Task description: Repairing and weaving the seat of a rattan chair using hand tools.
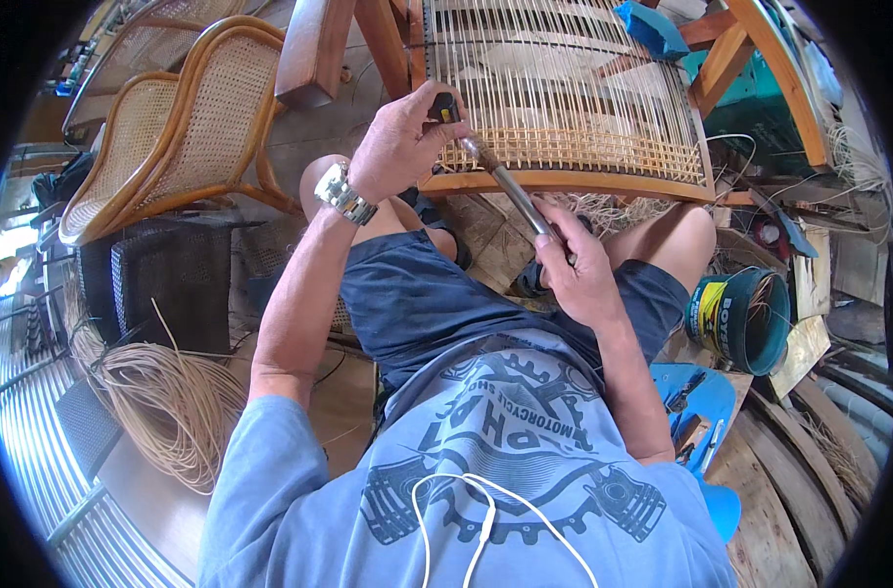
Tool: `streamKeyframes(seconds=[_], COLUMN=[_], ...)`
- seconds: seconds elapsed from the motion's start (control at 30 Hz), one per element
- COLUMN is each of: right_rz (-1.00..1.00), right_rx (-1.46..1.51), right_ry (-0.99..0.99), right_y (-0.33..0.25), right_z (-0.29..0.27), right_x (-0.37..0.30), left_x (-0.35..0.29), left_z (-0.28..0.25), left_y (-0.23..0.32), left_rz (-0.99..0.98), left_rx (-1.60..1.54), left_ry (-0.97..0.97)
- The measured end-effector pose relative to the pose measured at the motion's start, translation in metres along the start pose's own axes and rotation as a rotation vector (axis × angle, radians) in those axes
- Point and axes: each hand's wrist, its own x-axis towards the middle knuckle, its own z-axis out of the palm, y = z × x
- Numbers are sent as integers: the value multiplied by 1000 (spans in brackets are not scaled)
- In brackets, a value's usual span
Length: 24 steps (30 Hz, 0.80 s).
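Note:
In front of me, my left hand (407, 139) is closed round the dark upper end of a metal-shafted tool (512, 190). Its end is black with a yellow mark, its neck brownish, its shaft silvery; the exact kind is unclear. Lower down, my right hand (576, 263) wraps the other end of the shaft, which slants down to the right. Just beyond both hands is a wooden chair frame (564, 182) with a half-woven cane seat (564, 88). Long strands run away from me, and a woven band (603, 154) lies along the near edge.
Finished cane chairs (211, 108) stand at the left, above a coil of cane (167, 402). A dark green bucket (750, 318) sits at the right, near a blue tray (716, 392) with hand tools. A blue cloth (652, 29) hangs on the frame. Wood pieces lie about.

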Motion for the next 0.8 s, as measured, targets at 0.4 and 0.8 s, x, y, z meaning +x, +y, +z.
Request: streamKeyframes(seconds=[0.4,0.8], right_rz=[15,-4], right_rx=[244,314], right_ry=[298,374], right_y=[6,5], right_z=[-19,-25], right_x=[-5,3], left_x=[-6,26], left_z=[-4,6], left_y=[-16,2], left_rz=[106,11], left_rx=[-194,-50], left_ry=[335,193])
